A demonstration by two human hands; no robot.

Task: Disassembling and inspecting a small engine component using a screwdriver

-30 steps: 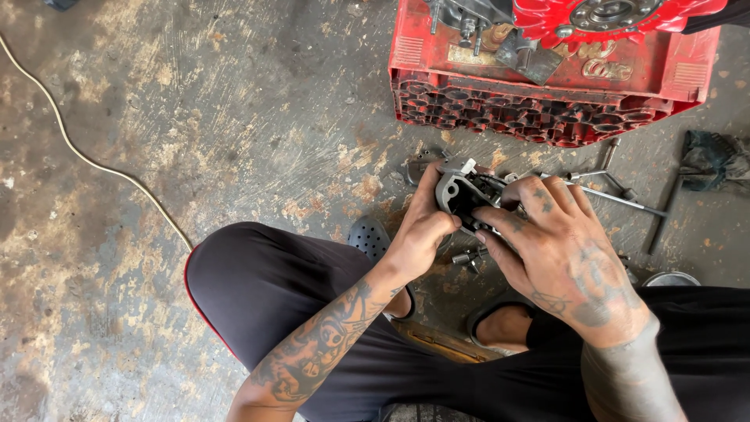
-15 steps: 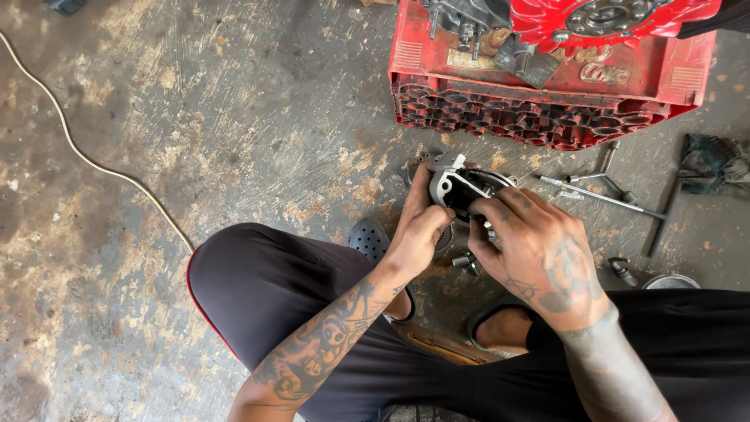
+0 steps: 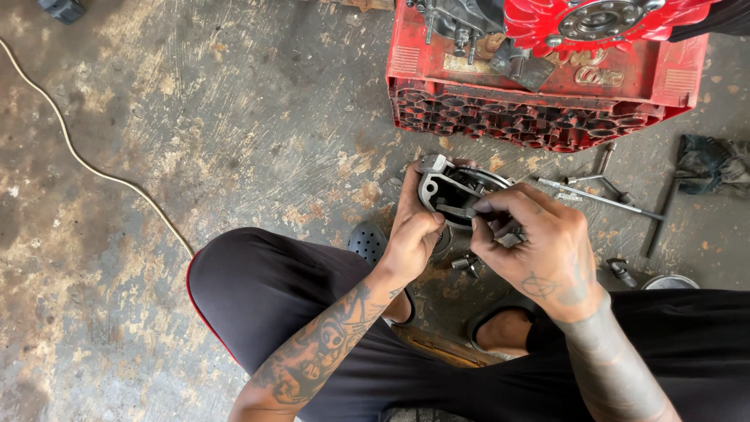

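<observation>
a stained concrete floor (image 3: 195, 117) fills the view, with a pale cord (image 3: 94, 168) curving across its left side. at the top sits a red plastic crate (image 3: 539, 94) carrying a red finned engine part (image 3: 601, 17). long metal wrenches (image 3: 598, 195) lie on the floor just below the crate, near a dark rag (image 3: 711, 160). the person squats, knees in black trousers. the left hand (image 3: 414, 227) is closed around the edge of a round grey metal housing (image 3: 449, 191), held above the floor between both hands. the right hand (image 3: 539, 242) pinches a part at its inside with curled fingertips. small bolts (image 3: 462, 264) lie beneath.
</observation>
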